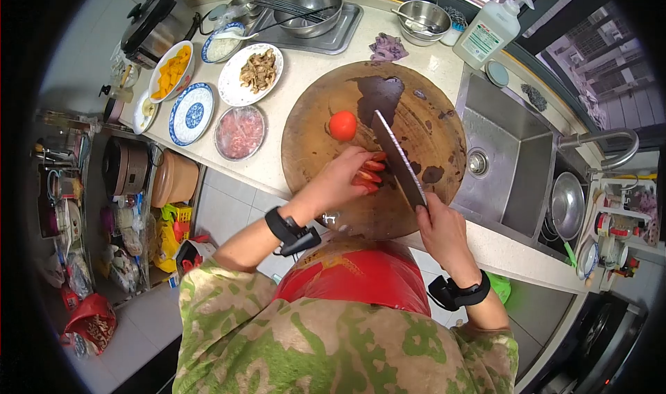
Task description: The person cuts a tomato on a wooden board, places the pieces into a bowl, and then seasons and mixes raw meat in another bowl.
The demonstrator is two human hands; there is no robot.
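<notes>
On the round wooden cutting board (312,116) my left hand (341,173) curls its fingers over cut tomato pieces (369,176), holding them against the wood. My right hand (442,229) grips the handle of a cleaver (399,157), whose wide blade stands on edge just right of the pieces. The handle is hidden in my fist. A whole red tomato (343,125) lies beyond my left hand. Dark wet patches mark the board's far and right parts.
Left of the board stand a plate of sliced mushrooms (259,72), a wrapped bowl of meat (240,132), a blue-patterned plate (191,114) and a bowl of orange chunks (171,71). Rightward are the sink (510,158) and a pump bottle (489,32). A purple cloth (388,47) lies behind.
</notes>
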